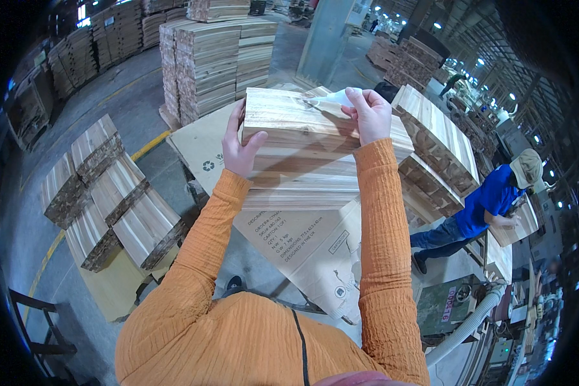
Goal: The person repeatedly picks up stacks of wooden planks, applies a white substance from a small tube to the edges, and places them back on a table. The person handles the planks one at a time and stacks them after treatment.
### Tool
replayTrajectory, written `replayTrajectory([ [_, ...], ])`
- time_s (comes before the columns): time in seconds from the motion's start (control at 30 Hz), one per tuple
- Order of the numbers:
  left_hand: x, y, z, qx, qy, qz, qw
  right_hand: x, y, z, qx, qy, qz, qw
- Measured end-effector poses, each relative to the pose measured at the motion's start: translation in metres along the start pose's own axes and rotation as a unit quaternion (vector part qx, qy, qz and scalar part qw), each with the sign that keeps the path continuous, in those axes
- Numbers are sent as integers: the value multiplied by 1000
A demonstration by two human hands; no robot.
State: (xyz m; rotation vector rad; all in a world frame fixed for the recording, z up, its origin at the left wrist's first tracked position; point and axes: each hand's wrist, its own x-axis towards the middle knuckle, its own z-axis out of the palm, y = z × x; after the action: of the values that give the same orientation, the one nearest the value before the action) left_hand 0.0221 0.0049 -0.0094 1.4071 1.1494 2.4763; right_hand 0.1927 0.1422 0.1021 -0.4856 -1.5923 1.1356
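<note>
My left hand (241,147) is curled partly closed around the left end of the top board (276,119), thumb on its near side and fingers over its end, while my right hand (370,117) pinches a white bottle (331,99) between thumb and fingers, its narrow tip pointing left, at the board's upper face; I cannot tell whether it touches the wood. The board lies in front of me atop a stack (302,172), with printed cardboard (283,238) beneath, and to my right a co-worker (486,204) in blue stands near more wood blocks (514,222).
</note>
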Motion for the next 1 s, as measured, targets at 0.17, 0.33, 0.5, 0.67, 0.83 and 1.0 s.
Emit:
replayTrajectory([
  [0.17, 1, -1, -1, 12, -8, 18, 1000, 1, 2, -2, 4, -6, -6, 1000],
  [0.33, -1, 1, 1, 5, -5, 3, 1000, 1, 2, -2, 5, -6, -5, 1000],
  [0.5, -2, 6, 3, 0, -7, -6, 1000, 0, 1, -2, 5, -6, -3, 1000],
  [0.67, -1, 1, 0, 14, -10, 14, 1000, -2, 0, -1, 12, -6, -3, 1000],
  [0.83, -2, -1, 0, -2, -7, -3, 1000, -2, 0, -2, 14, -7, -1, 1000],
  [1.0, -1, 3, 1, 4, -7, 12, 1000, -2, -1, -1, 26, -3, 8, 1000],
])
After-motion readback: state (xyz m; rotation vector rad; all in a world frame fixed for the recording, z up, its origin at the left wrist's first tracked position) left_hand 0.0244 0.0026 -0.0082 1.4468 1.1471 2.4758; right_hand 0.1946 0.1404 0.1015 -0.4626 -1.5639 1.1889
